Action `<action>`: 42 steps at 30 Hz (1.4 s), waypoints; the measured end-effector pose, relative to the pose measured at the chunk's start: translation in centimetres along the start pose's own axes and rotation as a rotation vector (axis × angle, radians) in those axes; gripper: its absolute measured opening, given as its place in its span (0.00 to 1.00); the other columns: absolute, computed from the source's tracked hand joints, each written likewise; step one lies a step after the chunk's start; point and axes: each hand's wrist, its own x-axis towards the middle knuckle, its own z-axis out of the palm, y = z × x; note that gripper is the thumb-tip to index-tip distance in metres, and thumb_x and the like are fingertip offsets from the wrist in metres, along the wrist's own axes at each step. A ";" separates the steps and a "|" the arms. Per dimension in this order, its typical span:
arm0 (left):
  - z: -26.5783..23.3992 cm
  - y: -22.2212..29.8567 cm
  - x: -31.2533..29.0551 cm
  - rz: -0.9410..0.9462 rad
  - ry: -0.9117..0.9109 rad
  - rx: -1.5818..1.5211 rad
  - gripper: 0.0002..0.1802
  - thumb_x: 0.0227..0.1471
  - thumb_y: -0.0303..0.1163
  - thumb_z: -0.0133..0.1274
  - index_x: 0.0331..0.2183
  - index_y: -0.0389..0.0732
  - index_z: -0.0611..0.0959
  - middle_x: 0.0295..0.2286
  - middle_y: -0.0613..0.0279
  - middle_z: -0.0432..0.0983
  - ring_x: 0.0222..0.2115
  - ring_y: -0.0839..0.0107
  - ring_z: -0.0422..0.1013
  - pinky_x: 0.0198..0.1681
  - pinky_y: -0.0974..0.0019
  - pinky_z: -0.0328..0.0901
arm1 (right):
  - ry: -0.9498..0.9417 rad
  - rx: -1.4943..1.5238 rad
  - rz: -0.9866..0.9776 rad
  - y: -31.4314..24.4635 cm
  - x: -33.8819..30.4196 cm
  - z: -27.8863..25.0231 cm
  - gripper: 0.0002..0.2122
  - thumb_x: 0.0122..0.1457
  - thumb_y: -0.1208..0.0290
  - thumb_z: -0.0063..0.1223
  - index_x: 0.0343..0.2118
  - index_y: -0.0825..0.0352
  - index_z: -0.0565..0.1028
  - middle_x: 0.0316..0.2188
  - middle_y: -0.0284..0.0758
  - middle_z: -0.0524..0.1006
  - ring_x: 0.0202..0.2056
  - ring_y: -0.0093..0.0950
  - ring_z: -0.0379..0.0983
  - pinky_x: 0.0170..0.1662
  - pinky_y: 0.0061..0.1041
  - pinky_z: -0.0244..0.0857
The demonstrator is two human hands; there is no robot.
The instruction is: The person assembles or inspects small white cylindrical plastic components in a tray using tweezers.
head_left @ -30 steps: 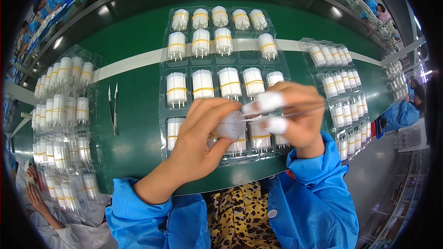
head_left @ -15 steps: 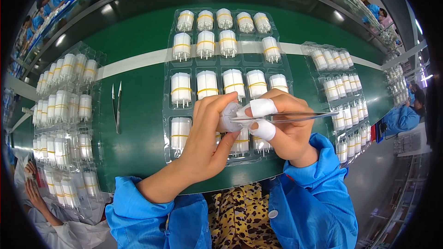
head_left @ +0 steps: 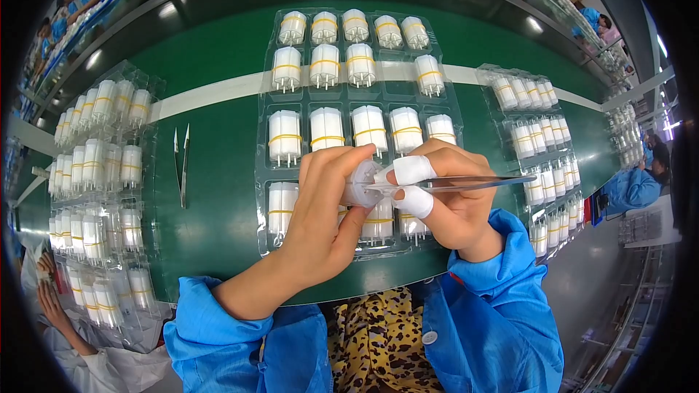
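Note:
Between the fingers and thumb of my left hand is a white cylindrical part, its round end turned toward my right hand. My right hand, with white wraps on thumb and forefinger, pinches a pair of metal tweezers. The tweezer tips meet the end of the part; what they touch there is too small to make out. Under both hands lies a clear plastic tray with rows of white pronged cylinders, each banded in yellow. My hands hide some of its front row.
A second pair of tweezers lies on the green table, left of the tray. Stacked trays of similar cylinders stand at the left and right. Another person's hands show at the lower left.
The part's end has tilted slightly in my left hand, and the tweezer tips stay at it. Both hands are otherwise nearly still. The view has shifted slightly.

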 end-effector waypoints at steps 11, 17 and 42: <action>0.1 -0.1 -0.2 -0.028 -0.005 -0.039 0.35 0.38 0.10 0.49 0.53 0.35 0.68 0.45 0.47 0.63 0.43 0.51 0.62 0.45 0.59 0.61 | 0.003 -0.032 0.019 0.1 -0.1 0.0 0.07 0.49 0.80 0.60 0.33 0.71 0.78 0.26 0.39 0.78 0.27 0.26 0.74 0.29 0.21 0.66; 0.0 0.0 -0.2 -0.016 -0.003 0.009 0.35 0.38 0.10 0.49 0.53 0.36 0.68 0.45 0.48 0.63 0.42 0.51 0.62 0.44 0.59 0.62 | -0.028 -0.106 0.003 -0.2 0.3 0.1 0.07 0.48 0.80 0.60 0.31 0.70 0.78 0.24 0.37 0.76 0.23 0.26 0.72 0.26 0.20 0.64; -0.3 0.2 -0.5 -0.139 -0.136 -0.251 0.34 0.42 0.16 0.53 0.54 0.35 0.67 0.46 0.47 0.65 0.46 0.51 0.62 0.50 0.57 0.59 | -0.088 -0.040 -0.073 -0.1 0.8 -1.5 0.11 0.45 0.79 0.63 0.34 0.71 0.79 0.27 0.40 0.78 0.28 0.30 0.76 0.30 0.22 0.68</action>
